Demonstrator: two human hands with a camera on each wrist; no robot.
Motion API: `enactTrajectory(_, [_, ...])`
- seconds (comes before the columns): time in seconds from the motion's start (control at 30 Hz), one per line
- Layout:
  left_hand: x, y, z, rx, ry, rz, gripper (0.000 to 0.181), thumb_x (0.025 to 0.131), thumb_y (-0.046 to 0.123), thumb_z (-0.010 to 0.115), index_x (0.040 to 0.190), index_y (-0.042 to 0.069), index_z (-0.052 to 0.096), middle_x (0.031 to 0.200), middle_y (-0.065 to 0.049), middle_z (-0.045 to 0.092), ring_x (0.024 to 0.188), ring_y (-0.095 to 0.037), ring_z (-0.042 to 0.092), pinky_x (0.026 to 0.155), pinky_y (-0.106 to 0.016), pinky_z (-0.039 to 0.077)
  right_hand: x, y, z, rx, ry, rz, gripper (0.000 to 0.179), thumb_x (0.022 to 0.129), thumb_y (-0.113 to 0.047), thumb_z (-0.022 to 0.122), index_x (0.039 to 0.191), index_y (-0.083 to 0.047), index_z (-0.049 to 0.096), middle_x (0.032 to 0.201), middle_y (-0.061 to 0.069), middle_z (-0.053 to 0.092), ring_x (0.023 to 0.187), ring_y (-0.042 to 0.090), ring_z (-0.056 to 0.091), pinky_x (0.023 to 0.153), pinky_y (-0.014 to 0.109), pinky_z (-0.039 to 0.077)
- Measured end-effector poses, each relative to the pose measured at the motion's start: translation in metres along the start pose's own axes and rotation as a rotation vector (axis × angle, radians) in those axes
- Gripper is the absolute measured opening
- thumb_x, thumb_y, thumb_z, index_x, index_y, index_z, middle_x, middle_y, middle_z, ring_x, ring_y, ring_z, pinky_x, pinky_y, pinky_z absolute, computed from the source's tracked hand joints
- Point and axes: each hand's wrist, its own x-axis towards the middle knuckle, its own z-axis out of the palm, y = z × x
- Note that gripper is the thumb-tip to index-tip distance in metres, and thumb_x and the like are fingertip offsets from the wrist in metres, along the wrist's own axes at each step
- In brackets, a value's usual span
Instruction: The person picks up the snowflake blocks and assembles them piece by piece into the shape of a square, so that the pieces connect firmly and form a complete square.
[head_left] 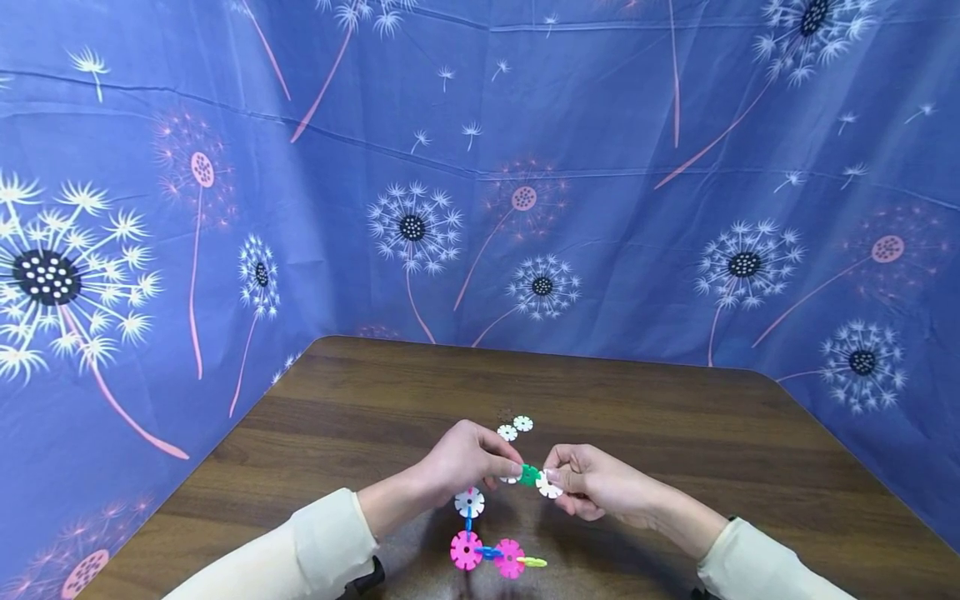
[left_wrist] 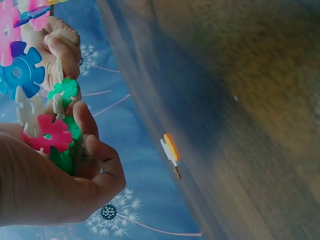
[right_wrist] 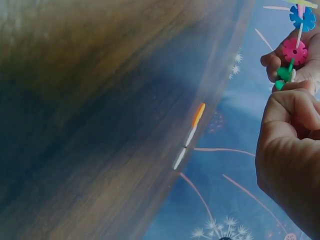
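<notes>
Slotted plastic snowflake discs are joined into a chain in front of me. My left hand [head_left: 476, 457] pinches the chain near a green disc [head_left: 529, 475]. The right hand [head_left: 596, 485] pinches a white disc [head_left: 549, 484] that meets the green one at its edge. Below the left hand hang another white disc [head_left: 469, 502], a pink disc [head_left: 467, 551], a second pink disc [head_left: 509, 559] and a yellow-green disc [head_left: 533, 562], with blue discs edge-on between them. The left wrist view shows a red-pink disc [left_wrist: 52, 135] against green ones by the left fingers. Fingers partly hide the held discs.
Two loose white discs [head_left: 522, 423] lie on the brown wooden table [head_left: 375, 392] beyond the hands. An orange disc [right_wrist: 199, 115] lies beside them in the right wrist view. A blue dandelion-print cloth [head_left: 615, 208] hangs around the table's far and side edges.
</notes>
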Motion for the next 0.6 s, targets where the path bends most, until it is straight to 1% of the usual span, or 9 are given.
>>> enactTrajectory(0.1, [-0.0001,0.0008,0.0004,0.002,0.012,0.009,0.002,0.087,0.003,0.078,0.089,0.003,0.079,0.081,-0.002,0.069,0.06,-0.017,0.06,0.063,-0.041,0.057,0.0003,0.001,-0.0002,0.024,0.009,0.001,0.018,0.108,-0.012,0.047,0.103,0.005,0.048,0.07,0.002,0.053,0.047,0.003,0.032,0.043,0.019,0.021])
enactTrajectory(0.23, [-0.0004,0.0024,0.001,0.021,0.029,0.009,0.003,0.087,0.003,0.079,0.088,0.005,0.079,0.081,-0.002,0.069,0.059,-0.018,0.06,0.06,-0.038,0.055,0.0014,0.0023,-0.0004,0.042,0.028,0.002,0.017,0.108,-0.013,0.048,0.102,0.003,0.05,0.07,0.001,0.054,0.047,0.003,0.033,0.043,0.018,0.022])
enactTrajectory(0.3, [-0.0004,0.0027,0.0013,0.032,0.035,0.007,0.003,0.087,0.004,0.079,0.087,0.007,0.08,0.081,-0.002,0.069,0.06,-0.018,0.06,0.058,-0.035,0.052,0.0022,0.0028,-0.0006,0.043,0.029,0.001,0.017,0.108,-0.012,0.048,0.1,0.003,0.05,0.069,0.001,0.055,0.047,0.003,0.034,0.044,0.018,0.023])
enactTrajectory(0.47, [-0.0004,0.0039,0.0021,0.051,0.034,-0.001,0.003,0.087,0.004,0.078,0.086,0.007,0.08,0.081,0.0,0.069,0.062,-0.021,0.063,0.056,-0.031,0.05,0.0033,0.0042,-0.0008,0.053,-0.001,-0.003,0.016,0.108,-0.012,0.047,0.1,0.002,0.05,0.069,-0.001,0.054,0.047,0.002,0.033,0.044,0.018,0.023])
enactTrajectory(0.6, [-0.0009,0.0055,0.0028,0.065,0.039,-0.005,0.004,0.087,0.005,0.079,0.084,0.008,0.08,0.079,0.001,0.069,0.06,-0.02,0.062,0.053,-0.028,0.045,0.0043,0.0048,0.0001,0.071,-0.017,0.005,0.015,0.108,-0.012,0.047,0.101,0.001,0.049,0.07,-0.001,0.054,0.048,0.001,0.034,0.043,0.017,0.022])
